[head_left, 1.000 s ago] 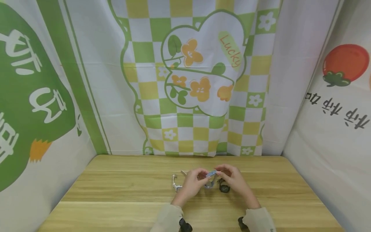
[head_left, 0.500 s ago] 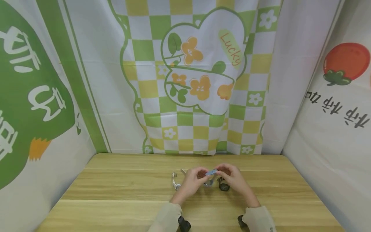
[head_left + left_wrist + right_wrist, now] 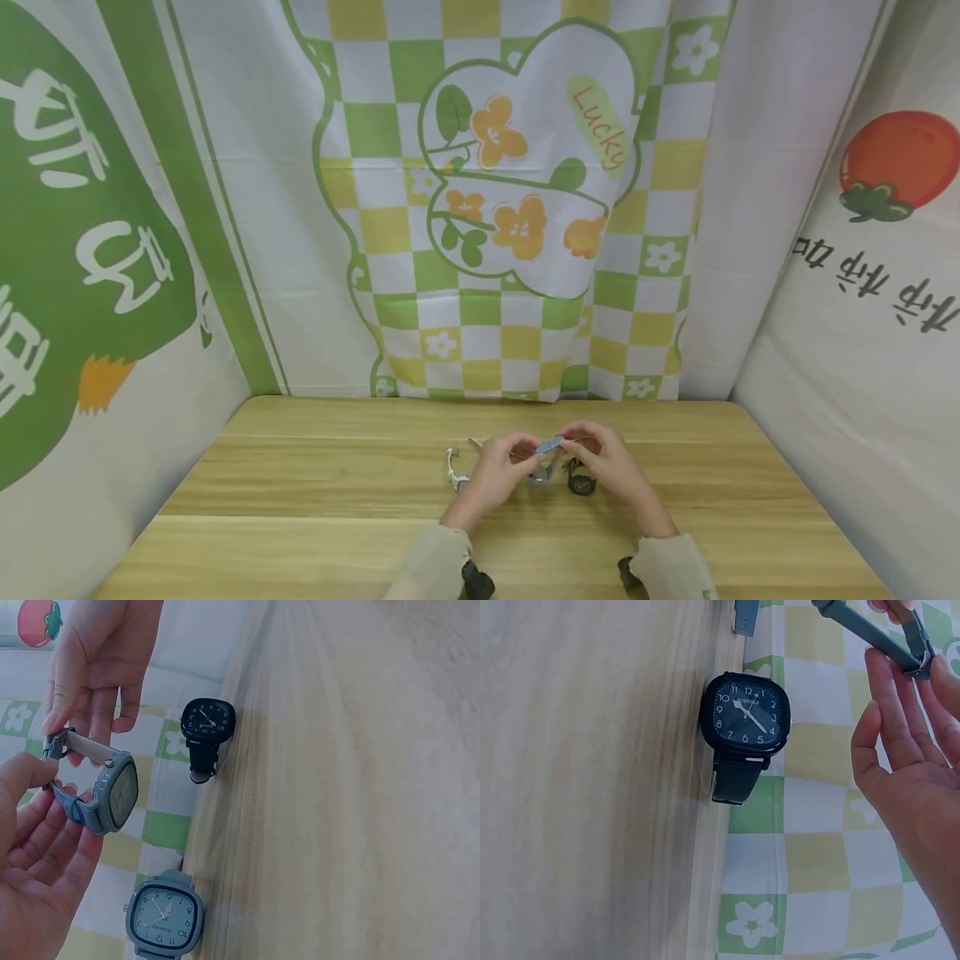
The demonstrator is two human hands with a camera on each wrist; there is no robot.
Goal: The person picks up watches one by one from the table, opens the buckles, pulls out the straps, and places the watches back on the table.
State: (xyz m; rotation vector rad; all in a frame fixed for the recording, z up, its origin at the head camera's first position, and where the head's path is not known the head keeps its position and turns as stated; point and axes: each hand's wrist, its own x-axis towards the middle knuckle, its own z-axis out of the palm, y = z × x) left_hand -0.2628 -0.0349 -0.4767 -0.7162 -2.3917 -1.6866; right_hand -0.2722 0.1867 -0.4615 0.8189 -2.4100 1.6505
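Note:
Between both hands a blue-grey wristwatch is held up, its strap looped round to the buckle and its square face turned sideways. My left hand pinches the strap near the buckle with thumb and fingers, other fingers under the case. At the buckle end, my right hand pinches the strap between thumb and fingers. A black square wristwatch rests on the table beside the right hand. Left of the left hand lies a pale wristwatch, its dial facing up in the left wrist view.
The wooden table runs back to a green, yellow and white checked cloth. Printed white cloths hang at the left and right sides. Both wrists carry black camera mounts.
Both hands stay nearly in place, still pinching the blue-grey watch strap. The held watch shifts slightly; the other watches lie as before.

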